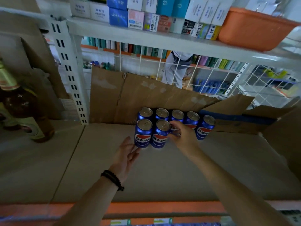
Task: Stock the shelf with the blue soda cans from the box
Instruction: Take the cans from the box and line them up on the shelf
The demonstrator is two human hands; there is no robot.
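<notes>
- On the shelf [162, 168], against the cardboard [130, 98] at the back, blue cans [160, 114] stand in two rows, the back row longer than the front.
- My right hand [184, 136] has its grip clenched around a can [174, 130], setting it third in the front row.
- My left hand [125, 154] lies released, fingertips touching the front-left can [143, 133].
- Much shelf remains bare, so stocking looks early.
- I cannot see inside the box [244, 118] beside the cans.

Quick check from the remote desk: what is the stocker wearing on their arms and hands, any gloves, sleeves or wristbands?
No gloves: both the left hand and the right hand are bare, and no sleeves show on either forearm as far as the frame reaches. The only item worn is a dark beaded bracelet, wrapped in what looks like two strands around the left wrist. The right wrist carries nothing visible.
</notes>
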